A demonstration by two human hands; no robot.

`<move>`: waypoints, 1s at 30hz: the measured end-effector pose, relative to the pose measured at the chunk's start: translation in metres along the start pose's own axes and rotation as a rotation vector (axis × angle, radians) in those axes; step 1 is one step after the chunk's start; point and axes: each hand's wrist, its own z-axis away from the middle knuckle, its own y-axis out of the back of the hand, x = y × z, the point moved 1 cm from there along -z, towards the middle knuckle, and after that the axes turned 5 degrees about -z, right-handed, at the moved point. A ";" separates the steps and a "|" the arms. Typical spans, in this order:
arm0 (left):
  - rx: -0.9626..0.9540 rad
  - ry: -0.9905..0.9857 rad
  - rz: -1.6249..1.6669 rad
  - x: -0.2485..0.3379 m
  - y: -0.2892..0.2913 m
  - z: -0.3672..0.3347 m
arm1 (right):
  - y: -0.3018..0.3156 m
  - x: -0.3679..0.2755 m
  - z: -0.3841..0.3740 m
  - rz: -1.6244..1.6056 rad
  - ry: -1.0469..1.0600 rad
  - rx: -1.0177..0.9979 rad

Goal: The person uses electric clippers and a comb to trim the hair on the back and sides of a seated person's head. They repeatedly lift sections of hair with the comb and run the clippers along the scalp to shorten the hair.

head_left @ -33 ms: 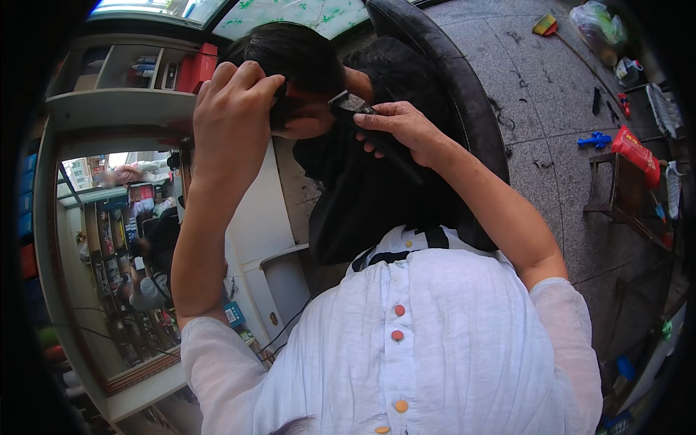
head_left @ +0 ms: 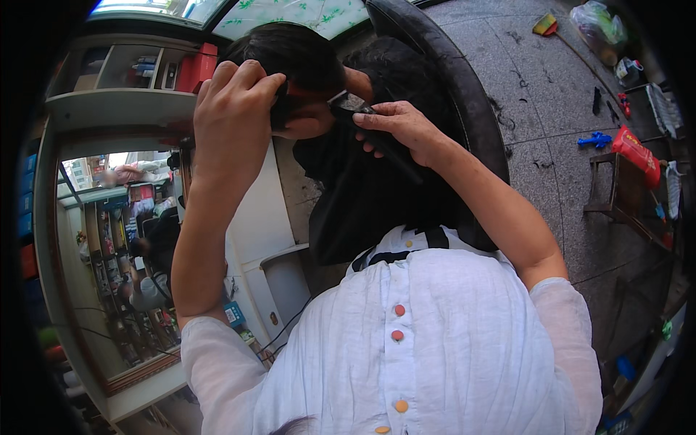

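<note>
Dark chair (head_left: 478, 123), black cape (head_left: 355, 210) over seated person. Person's head (head_left: 290, 51) between hands. Left hand (head_left: 235, 112) at hair, fingers curled; whether clamped on anything, cannot tell. Right hand (head_left: 412, 130) clamped round clipper (head_left: 384, 143), which sits just beside nape; blade contact unclear. No visible shift since previous picture; trimming likely at same spot, no further along.

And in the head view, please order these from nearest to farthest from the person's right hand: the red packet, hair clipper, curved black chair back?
From the right hand:
1. Hair clipper: held in it.
2. Curved black chair back: to its right.
3. Red packet: far right, by the stool.
</note>
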 end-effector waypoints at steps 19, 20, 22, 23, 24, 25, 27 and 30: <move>-0.165 -0.006 0.057 -0.003 0.006 0.003 | 0.013 -0.005 -0.002 -0.088 0.121 -0.051; -0.205 0.012 0.053 -0.006 0.006 0.004 | 0.013 -0.004 -0.002 -0.032 0.104 -0.042; -0.154 0.056 0.060 -0.007 0.007 0.001 | 0.013 -0.004 -0.002 0.024 0.083 -0.028; -0.128 0.079 0.063 -0.008 0.007 0.000 | 0.013 -0.004 -0.003 0.028 0.087 -0.034; -0.109 0.075 0.065 -0.008 0.005 -0.001 | 0.014 -0.004 -0.004 0.033 0.091 -0.040; -0.083 0.065 0.065 -0.008 0.004 -0.002 | 0.014 -0.006 -0.006 0.042 0.098 -0.051; -0.030 0.045 0.064 -0.008 0.000 -0.002 | 0.011 -0.007 -0.006 0.068 0.090 -0.041; 0.022 0.016 0.061 -0.007 -0.004 -0.004 | 0.006 -0.007 -0.006 0.101 0.115 0.004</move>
